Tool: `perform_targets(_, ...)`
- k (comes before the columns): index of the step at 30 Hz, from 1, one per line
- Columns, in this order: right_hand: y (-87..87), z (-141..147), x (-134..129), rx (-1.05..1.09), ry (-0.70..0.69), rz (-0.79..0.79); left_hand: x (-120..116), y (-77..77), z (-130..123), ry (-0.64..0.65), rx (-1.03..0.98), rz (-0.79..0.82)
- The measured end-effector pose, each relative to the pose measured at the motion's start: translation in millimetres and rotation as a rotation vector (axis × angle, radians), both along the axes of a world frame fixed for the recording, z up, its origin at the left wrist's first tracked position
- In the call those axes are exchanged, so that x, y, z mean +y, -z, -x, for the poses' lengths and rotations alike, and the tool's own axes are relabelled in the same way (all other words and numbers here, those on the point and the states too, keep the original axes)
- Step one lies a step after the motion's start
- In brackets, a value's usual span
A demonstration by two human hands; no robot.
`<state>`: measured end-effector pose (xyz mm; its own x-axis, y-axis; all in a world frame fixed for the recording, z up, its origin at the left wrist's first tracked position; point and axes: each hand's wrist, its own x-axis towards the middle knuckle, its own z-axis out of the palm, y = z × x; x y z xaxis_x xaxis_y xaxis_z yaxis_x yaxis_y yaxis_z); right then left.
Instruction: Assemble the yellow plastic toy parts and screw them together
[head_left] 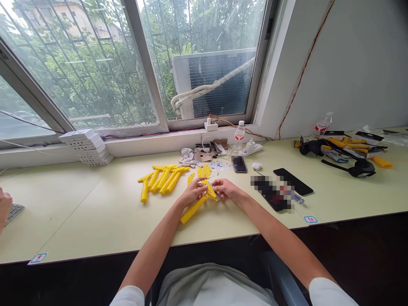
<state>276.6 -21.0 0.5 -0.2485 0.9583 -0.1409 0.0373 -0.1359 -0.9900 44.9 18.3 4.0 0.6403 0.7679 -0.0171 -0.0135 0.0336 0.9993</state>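
Observation:
Between my hands is a yellow plastic scraper (193, 211), its round handle slanting toward the table's front edge and a grey strip showing along its head. My left hand (193, 193) wraps around the head where it meets the handle. On the other side, my right hand (227, 189) pinches the grey edge with curled fingers. Just beyond lie flat yellow plates (204, 171) and a single yellow piece (190, 178). Several yellow T-shaped handles (165, 180) rest together to the left. Small dark bits lie on a white sheet (219, 165) behind my hands.
Phones (293, 181) lie to the right, one blurred out. A headset (360, 165) sits farther right near more yellow handles. At the back stand a water bottle (239, 138), a power strip (251, 147) and white boxes (87, 146). Another person's hand (4, 206) is at far left.

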Motion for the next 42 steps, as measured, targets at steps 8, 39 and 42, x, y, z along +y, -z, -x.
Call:
perform_targets(8,-4.7,2,-3,-0.005,0.027,0.004,-1,-0.3,-1,-0.019,-0.001,0.014)
perform_targets(39,3.0,5,0,-0.045,0.012,-0.046,8,5.8,-3,-0.200,0.048,-0.140)
perform_targets(42,5.5,5,1,-0.028,-0.020,-0.050,7,8.0,-3,-0.119,0.044,-0.085)
